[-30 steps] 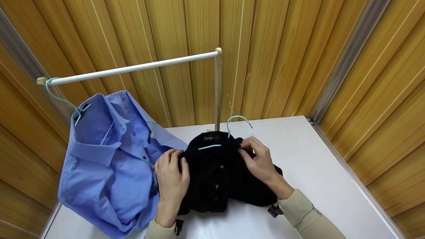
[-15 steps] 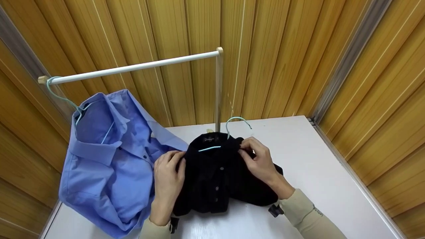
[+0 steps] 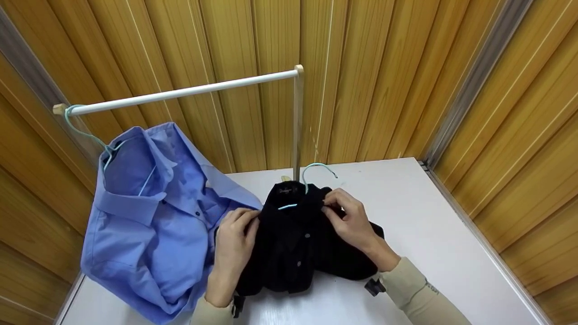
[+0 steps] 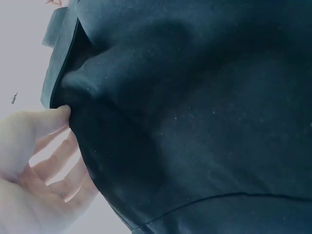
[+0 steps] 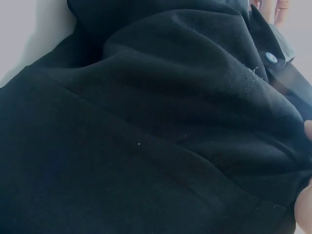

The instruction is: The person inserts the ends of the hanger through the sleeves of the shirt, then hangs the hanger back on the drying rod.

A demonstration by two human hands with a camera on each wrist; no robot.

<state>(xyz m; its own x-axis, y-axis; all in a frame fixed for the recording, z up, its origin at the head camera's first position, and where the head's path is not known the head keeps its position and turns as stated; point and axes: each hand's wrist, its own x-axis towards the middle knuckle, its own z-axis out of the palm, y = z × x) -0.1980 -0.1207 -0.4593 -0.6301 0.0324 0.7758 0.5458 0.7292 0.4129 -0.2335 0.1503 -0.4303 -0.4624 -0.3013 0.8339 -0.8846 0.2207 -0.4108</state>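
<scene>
A black shirt [image 3: 289, 253] with a buttoned front lies on the white table in the head view, its collar toward the rack post. Out of its neck rises the hook of a light green hanger [image 3: 318, 164]; part of the hanger's bar shows inside the collar and the rest is hidden in the cloth. My left hand [image 3: 235, 248] pinches the shirt's shoulder by the collar, thumb on top in the left wrist view, where the cloth [image 4: 195, 122] fills most of the picture. On the other shoulder my right hand [image 3: 352, 221] pinches the fabric near the collar.
A blue shirt [image 3: 131, 234] hangs at the left on another light green hanger [image 3: 83, 131]. That hanger hooks over the left end of a white rail [image 3: 189, 92]. The rail's upright post [image 3: 296, 131] stands just behind the black shirt. Wooden panel walls enclose the white table [image 3: 433, 225].
My left hand shifts a little right and inward along the shoulder. The black shirt's collar has narrowed, and the hanger hook has moved slightly left and nearer. My right hand barely moves.
</scene>
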